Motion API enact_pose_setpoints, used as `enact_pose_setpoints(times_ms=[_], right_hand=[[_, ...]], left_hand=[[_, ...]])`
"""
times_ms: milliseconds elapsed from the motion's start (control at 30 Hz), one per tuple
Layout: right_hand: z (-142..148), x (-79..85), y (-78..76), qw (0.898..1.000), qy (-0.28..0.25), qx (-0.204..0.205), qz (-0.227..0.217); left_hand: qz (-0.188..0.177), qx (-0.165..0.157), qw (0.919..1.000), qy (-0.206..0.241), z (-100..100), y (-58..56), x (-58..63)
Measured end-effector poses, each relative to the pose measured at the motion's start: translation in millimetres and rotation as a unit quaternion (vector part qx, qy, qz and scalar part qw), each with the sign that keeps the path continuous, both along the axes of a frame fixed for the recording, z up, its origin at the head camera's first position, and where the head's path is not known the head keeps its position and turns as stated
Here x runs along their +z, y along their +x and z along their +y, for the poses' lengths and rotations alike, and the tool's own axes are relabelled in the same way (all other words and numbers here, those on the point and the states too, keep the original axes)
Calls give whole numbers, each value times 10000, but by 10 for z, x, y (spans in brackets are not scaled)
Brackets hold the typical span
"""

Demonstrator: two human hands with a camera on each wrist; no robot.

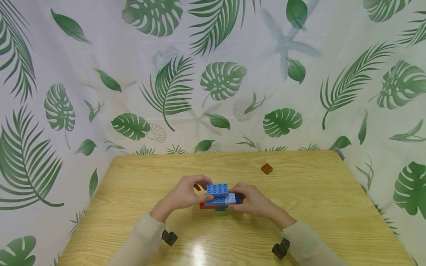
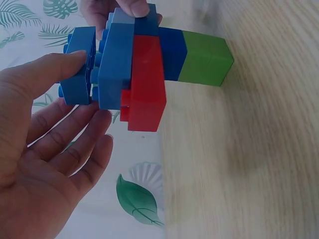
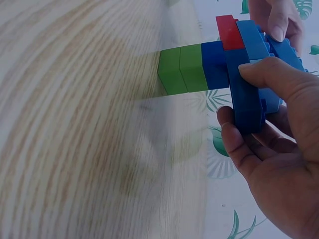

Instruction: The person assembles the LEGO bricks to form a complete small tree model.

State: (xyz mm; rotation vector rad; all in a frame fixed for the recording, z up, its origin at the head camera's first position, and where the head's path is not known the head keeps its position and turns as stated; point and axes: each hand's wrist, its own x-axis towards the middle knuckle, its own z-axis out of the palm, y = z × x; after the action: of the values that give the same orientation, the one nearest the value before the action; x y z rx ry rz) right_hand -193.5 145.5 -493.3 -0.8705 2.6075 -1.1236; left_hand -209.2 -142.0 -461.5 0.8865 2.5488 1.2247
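Note:
My left hand (image 1: 186,193) pinches a blue brick (image 1: 217,188) between thumb and fingers. In the left wrist view this brick sits right at the studs of a block build, with a thin gap showing between them. The build has a stem of green bricks (image 3: 192,72) under a dark blue one (image 3: 214,64), upright on the table. Across the stem lie a red brick (image 2: 147,84) and a dark blue brick (image 3: 244,94), with blue (image 2: 115,74) and pale blue (image 1: 230,198) bricks above. My right hand (image 1: 251,201) grips the dark blue end, thumb on its side.
A brown-orange brick (image 1: 267,169) lies by itself toward the back right of the wooden table (image 1: 159,166). A leaf-printed cloth (image 1: 186,122) hangs behind the table's far edge. Small black devices (image 1: 169,237) are worn at both wrists.

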Motion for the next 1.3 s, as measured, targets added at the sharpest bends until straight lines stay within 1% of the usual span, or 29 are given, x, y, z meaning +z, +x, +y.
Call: enact_pose_setpoints(times_ms=[133,233,467,633,800,1033,1300], right_hand=[[4,0,-1,10000,12,-2,-31],[3,5,7,10000,-13,1,-56],[-3,22,16,10000,24,-34,12],[-7,32,27,10000,-16,-22,37],[-31,34,61,9998,-191,-40,32],[-86,60,114,9973,-725,-83,7],[-119,53,122,9972,-701,-245,-134]], left_hand=[[-44,-17,10000,24,8,52,-6],[-38,-52,10000,27,17,70,-21],[-12,-139,9997,177,33,77,-65],[-5,-105,9999,135,32,94,-71],[-1,-109,9999,88,31,104,-59],[59,-158,9998,86,30,103,-46],[-104,-129,9997,204,28,122,-44]])
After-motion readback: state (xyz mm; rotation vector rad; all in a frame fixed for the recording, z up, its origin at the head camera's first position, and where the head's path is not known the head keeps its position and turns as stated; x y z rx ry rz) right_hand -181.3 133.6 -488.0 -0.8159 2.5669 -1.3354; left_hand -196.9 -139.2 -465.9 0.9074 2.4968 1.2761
